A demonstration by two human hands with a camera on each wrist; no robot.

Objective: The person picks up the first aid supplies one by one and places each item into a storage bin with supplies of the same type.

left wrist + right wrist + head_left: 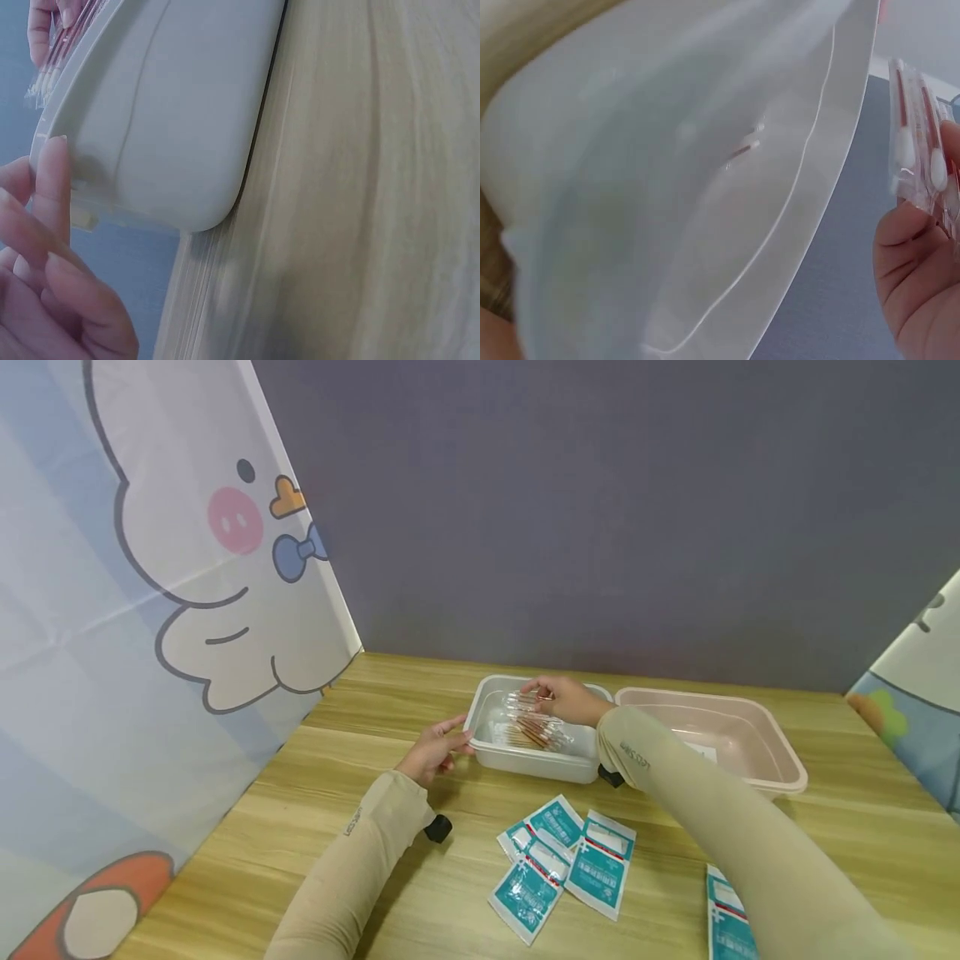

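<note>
Wrapped cotton swabs [534,729] look light, slippery and easy to bend, so we should hold their middles, while our right hand [567,700] pinches some over the white box [532,763] on the bench [322,777] and our left hand [433,750] pinches its left rim.

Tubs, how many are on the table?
2: a white tub that the left hand touches, and a pink tub just right of it, partly hidden by the right sleeve.

Cartoon backdrop [180,527], pink basin [742,739], packets [598,867] (teal-and-white)
</note>
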